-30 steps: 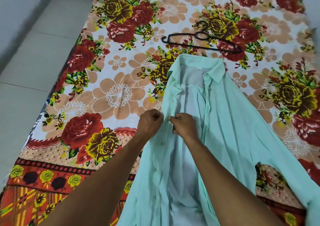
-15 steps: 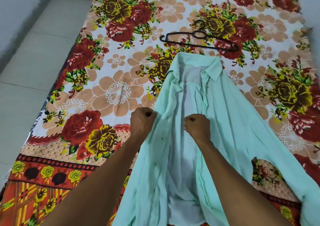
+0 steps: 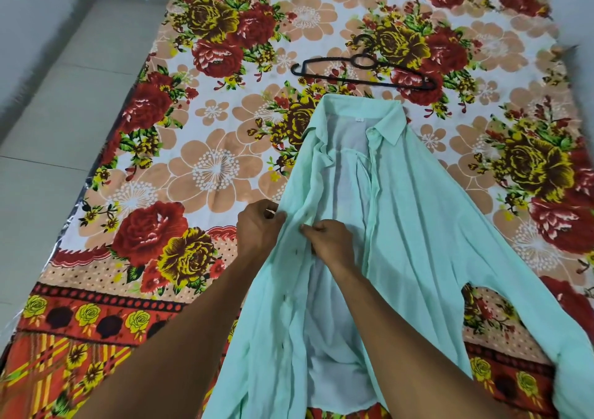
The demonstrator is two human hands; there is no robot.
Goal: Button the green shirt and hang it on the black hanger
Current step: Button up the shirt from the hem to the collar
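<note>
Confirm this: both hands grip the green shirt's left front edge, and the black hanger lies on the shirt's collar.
Not quite. In the head view, the black hanger lies on the floral sheet beyond the collar, apart from the green shirt. The left hand and right hand do grip that edge.

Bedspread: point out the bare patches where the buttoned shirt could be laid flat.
Widest free patch: bedspread left of the green shirt, toward the floor. Another strip lies beyond the black hanger. Crowded: the middle, where both hands pinch the shirt front, and the right, under its spread sleeve.

hands (image 3: 294, 235) — together again on shirt (image 3: 418, 226)
</note>
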